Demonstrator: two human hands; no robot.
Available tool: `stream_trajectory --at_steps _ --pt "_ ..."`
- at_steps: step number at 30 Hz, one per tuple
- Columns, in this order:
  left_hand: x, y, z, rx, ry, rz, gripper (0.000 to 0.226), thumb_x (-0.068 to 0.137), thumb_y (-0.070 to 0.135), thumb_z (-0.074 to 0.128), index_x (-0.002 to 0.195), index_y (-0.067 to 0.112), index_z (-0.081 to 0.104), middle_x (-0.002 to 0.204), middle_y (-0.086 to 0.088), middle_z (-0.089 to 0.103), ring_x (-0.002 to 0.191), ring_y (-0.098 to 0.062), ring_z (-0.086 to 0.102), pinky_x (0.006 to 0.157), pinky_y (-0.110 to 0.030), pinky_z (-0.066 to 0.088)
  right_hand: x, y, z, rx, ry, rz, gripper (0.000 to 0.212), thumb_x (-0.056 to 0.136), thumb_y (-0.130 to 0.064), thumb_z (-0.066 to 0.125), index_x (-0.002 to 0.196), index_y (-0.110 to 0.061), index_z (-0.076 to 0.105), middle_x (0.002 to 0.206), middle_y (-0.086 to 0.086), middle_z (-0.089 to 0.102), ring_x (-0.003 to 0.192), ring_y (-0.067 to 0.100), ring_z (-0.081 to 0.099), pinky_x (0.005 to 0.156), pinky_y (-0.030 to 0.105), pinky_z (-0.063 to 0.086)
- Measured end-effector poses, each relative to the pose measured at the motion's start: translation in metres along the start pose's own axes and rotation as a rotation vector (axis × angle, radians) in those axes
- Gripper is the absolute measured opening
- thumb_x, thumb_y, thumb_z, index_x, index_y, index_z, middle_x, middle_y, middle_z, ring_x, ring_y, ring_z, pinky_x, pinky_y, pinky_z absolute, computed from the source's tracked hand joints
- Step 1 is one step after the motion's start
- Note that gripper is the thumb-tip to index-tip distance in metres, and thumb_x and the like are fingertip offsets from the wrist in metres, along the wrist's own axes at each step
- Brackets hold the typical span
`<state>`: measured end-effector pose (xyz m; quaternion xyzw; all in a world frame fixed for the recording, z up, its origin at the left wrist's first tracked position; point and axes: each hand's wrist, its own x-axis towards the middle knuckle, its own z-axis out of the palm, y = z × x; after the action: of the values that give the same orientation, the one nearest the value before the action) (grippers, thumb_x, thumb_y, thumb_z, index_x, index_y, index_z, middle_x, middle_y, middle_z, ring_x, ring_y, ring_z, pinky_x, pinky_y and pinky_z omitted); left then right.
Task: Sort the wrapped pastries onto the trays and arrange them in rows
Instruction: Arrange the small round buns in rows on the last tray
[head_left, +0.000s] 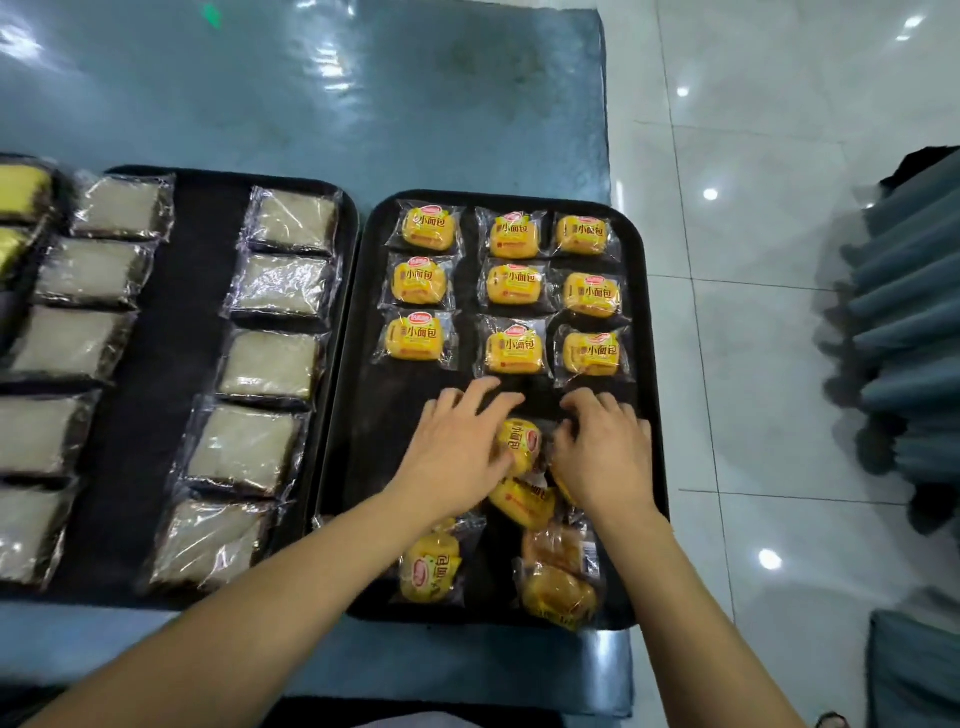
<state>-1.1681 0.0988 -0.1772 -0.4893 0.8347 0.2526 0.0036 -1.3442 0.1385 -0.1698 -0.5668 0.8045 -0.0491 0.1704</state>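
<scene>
A black tray (652, 364) on the right carries small yellow wrapped buns. Its far half holds tidy rows of them, such as one bun (514, 349) in the third row. Nearer me lies a loose heap of the same buns (431, 569). My left hand (460, 447) rests palm down on the tray, its fingers touching a tilted yellow bun (521, 441). My right hand (605, 449) lies just right of that bun with curled fingers over another pastry that is mostly hidden. Whether either hand grips a bun is unclear.
A second black tray (171, 364) on the left holds two columns of pale cakes in clear wrap (283, 286). Yellow cakes (21, 192) show at the far left edge. Blue table cover (311, 104) beyond; tiled floor and grey-blue pleated cloth (909, 312) at right.
</scene>
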Motion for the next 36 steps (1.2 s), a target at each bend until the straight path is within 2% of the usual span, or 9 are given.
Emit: stream_trajectory --at_steps 3,6,10,12,16,19,26,32,36 --pt "0.004 -0.009 -0.002 0.050 -0.219 0.130 0.093 0.087 -0.003 0.058 0.152 0.050 0.018 0.166 0.013 0.006 0.143 -0.027 0.023 0.114 -0.050 0.031 -0.015 0.008 -0.007 0.010 0.015 0.092 0.032 0.096 -0.021 0.059 0.127 -0.026 0.059 0.117 0.002 0.064 0.111 0.025 0.057 0.095 0.043 0.043" --pt "0.009 -0.013 -0.010 0.145 -0.318 0.226 0.088 0.091 -0.009 0.049 0.152 0.049 0.025 0.161 0.011 0.024 0.136 -0.025 0.031 0.110 -0.045 0.033 -0.030 0.021 -0.010 0.021 -0.045 0.203 0.034 0.096 -0.026 0.060 0.129 -0.024 0.057 0.121 0.005 0.062 0.114 0.028 0.056 0.098 0.047 0.042" --pt "0.011 -0.013 -0.013 0.202 -0.273 0.230 0.076 0.093 0.002 0.055 0.148 0.048 0.032 0.143 0.002 0.039 0.124 -0.023 0.036 0.106 -0.039 0.032 -0.048 0.032 -0.007 0.052 -0.205 0.248 0.063 0.083 -0.059 0.068 0.134 -0.030 0.048 0.125 0.000 0.059 0.119 0.028 0.055 0.101 0.049 0.040" --pt "0.010 -0.014 -0.012 0.179 -0.227 0.228 0.066 0.091 0.013 0.063 0.144 0.046 0.038 0.139 0.002 0.039 0.123 -0.023 0.037 0.105 -0.039 0.033 -0.055 0.031 -0.003 0.014 -0.221 0.240 0.067 0.078 -0.063 0.070 0.133 -0.031 0.049 0.123 -0.002 0.059 0.119 0.028 0.054 0.101 0.049 0.039" --pt "0.001 -0.018 -0.017 0.071 -0.133 0.211 0.060 0.084 0.021 0.073 0.134 0.040 0.045 0.152 0.009 0.034 0.137 -0.023 0.030 0.112 -0.043 0.031 -0.062 0.032 0.005 0.080 -0.125 0.265 0.047 0.082 -0.040 0.073 0.125 -0.029 0.058 0.117 -0.002 0.064 0.116 0.026 0.057 0.098 0.047 0.037" --pt "-0.013 -0.027 -0.027 -0.032 -0.004 0.143 0.059 0.082 0.025 0.074 0.132 0.038 0.046 0.143 0.014 0.046 0.135 -0.019 0.033 0.111 -0.042 0.030 -0.063 0.035 0.007 0.077 -0.055 0.247 0.052 0.081 -0.022 0.074 0.129 -0.027 0.057 0.121 -0.001 0.062 0.118 0.026 0.053 0.100 0.046 0.035" --pt "-0.045 -0.084 -0.042 -0.082 0.278 -0.164 0.057 0.078 0.031 0.078 0.128 0.033 0.051 0.128 0.006 0.054 0.121 -0.023 0.042 0.105 -0.045 0.038 -0.031 0.012 0.007 0.135 0.086 0.044 0.059 0.082 -0.015 0.076 0.135 -0.029 0.056 0.132 -0.003 0.060 0.128 0.023 0.048 0.109 0.047 0.032" --pt "-0.041 -0.112 -0.031 0.085 0.165 -0.226 0.055 0.079 0.031 0.077 0.130 0.032 0.054 0.126 0.001 0.050 0.118 -0.027 0.042 0.104 -0.046 0.038 0.005 -0.028 0.027 0.044 0.007 -0.230 0.055 0.085 -0.012 0.069 0.136 -0.029 0.056 0.134 -0.005 0.060 0.131 0.019 0.049 0.111 0.041 0.030" --pt "-0.031 -0.112 -0.022 0.050 0.174 -0.188 0.056 0.081 0.030 0.077 0.132 0.032 0.056 0.128 0.002 0.050 0.118 -0.026 0.042 0.103 -0.045 0.039 0.015 -0.027 0.035 -0.024 0.008 -0.252 0.053 0.087 -0.008 0.066 0.135 -0.028 0.057 0.135 -0.005 0.059 0.133 0.018 0.048 0.112 0.040 0.029"
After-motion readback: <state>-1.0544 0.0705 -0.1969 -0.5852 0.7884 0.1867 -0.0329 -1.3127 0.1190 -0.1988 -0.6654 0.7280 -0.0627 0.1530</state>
